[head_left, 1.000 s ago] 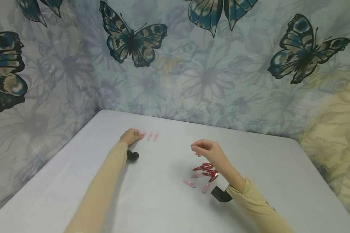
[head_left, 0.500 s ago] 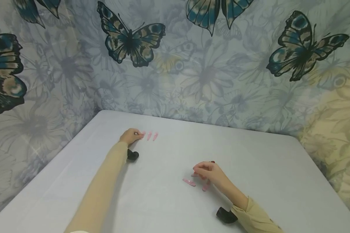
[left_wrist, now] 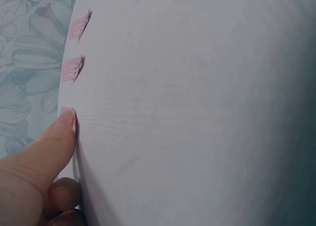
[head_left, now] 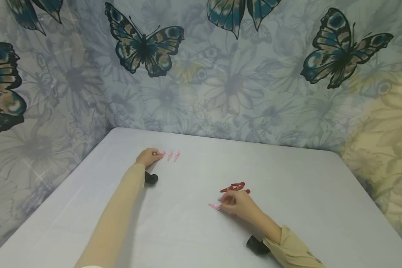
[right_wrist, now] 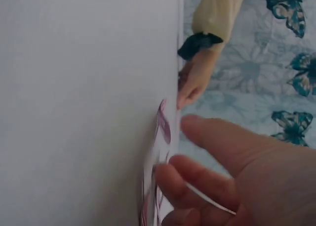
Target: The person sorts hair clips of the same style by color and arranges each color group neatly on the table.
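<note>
Near the far left of the white table, my left hand [head_left: 148, 157] pinches a pink snap hair clip [left_wrist: 75, 121], thumb on top. Two more pink hair clips [head_left: 170, 155] lie beside it in a row. My right hand [head_left: 242, 206] hovers low over the pile at centre right, thumb and fingers bent but apart, holding nothing visible. A pink hair clip [head_left: 214, 206] lies by its fingertips; in the right wrist view this clip [right_wrist: 164, 124] is just beyond the fingers. Several red hair clips [head_left: 236, 186] lie behind that hand, which partly covers the pile.
The white tabletop [head_left: 187, 230] stretches to a butterfly-patterned fabric wall [head_left: 227, 93] at the back and left. Black wrist mounts [head_left: 150, 178] sit under both sleeves, close to the table surface.
My right hand first came down from above the pile, then shifted slightly so red clips show behind it again. My left hand stays on its clip. The head view has turned slightly.
</note>
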Available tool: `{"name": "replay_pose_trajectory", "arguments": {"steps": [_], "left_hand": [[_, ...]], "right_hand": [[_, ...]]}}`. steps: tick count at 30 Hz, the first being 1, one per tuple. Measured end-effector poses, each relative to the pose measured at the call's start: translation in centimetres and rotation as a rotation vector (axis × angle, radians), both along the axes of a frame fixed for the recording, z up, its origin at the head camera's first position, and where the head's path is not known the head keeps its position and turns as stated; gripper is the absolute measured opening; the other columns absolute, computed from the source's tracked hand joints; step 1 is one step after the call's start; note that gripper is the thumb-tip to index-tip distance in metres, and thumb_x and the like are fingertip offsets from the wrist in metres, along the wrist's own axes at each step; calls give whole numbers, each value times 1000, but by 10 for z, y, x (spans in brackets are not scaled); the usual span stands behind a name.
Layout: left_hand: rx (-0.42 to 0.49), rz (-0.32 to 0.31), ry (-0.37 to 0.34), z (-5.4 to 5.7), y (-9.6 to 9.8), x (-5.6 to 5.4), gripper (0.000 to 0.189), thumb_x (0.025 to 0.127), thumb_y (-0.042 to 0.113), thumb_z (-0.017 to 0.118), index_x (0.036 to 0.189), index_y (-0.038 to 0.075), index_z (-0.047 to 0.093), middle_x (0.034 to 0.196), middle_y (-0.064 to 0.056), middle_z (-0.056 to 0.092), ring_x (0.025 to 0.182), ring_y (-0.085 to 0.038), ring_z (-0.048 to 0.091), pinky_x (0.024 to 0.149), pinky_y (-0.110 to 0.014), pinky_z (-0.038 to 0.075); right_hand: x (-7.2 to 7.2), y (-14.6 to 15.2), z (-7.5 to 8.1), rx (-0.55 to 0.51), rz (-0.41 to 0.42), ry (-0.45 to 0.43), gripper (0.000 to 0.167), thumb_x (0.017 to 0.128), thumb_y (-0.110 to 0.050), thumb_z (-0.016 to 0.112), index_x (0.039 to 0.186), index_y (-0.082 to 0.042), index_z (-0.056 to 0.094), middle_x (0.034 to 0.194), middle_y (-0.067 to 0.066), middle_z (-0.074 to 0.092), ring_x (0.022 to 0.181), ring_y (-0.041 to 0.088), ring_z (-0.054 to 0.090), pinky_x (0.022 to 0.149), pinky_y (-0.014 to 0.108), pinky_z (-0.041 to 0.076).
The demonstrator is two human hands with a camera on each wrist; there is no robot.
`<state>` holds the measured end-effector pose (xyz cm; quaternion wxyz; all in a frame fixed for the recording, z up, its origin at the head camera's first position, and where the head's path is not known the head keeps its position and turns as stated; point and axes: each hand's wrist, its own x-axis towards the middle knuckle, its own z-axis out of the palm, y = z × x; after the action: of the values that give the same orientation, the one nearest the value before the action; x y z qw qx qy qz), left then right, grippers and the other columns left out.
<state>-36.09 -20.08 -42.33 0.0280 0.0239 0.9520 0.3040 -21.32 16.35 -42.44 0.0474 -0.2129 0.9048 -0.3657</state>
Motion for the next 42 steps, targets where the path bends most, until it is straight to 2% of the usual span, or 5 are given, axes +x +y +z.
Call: {"name": "replay_pose_trajectory", "arguments": {"steps": [7,17,26,34,42], "left_hand": [[-9,7,-3,-3,0,0,28,96,28,61,100,1,67,113,-22,64,91,-29,53,86,-44,44],[-2,-5,-10,-4,-1,-4,27,96,28,61,97,1,65,130,-25,60,113,-41,56,100,-53,41],[-5,-13,-17,-31,-17,-33,34,88,47,67,92,14,69,130,-18,62,115,-38,57,97,-51,44],[-8,-1,-8,-9,-3,-10,27,95,30,62,97,3,66,127,-24,62,102,-36,56,94,-50,43],[3,3,5,-6,-2,-4,27,96,27,61,99,1,65,127,-25,61,102,-35,55,98,-51,42]], "right_hand": [[6,-8,-5,110,-14,168,14,78,-15,79,85,-9,69,73,-6,64,65,-1,45,61,18,39],[9,-8,0,126,-23,141,11,78,-8,77,78,-10,66,72,-5,64,62,-1,40,58,18,36],[8,-6,0,60,-2,131,17,77,3,69,72,-10,61,68,-4,59,57,-2,39,53,17,37],[6,-5,-2,-62,32,76,21,74,7,63,66,-7,49,70,2,65,53,-3,44,50,17,38],[4,-2,-5,-173,30,42,16,77,9,63,76,-6,57,67,1,56,54,-1,44,47,19,41]]}}
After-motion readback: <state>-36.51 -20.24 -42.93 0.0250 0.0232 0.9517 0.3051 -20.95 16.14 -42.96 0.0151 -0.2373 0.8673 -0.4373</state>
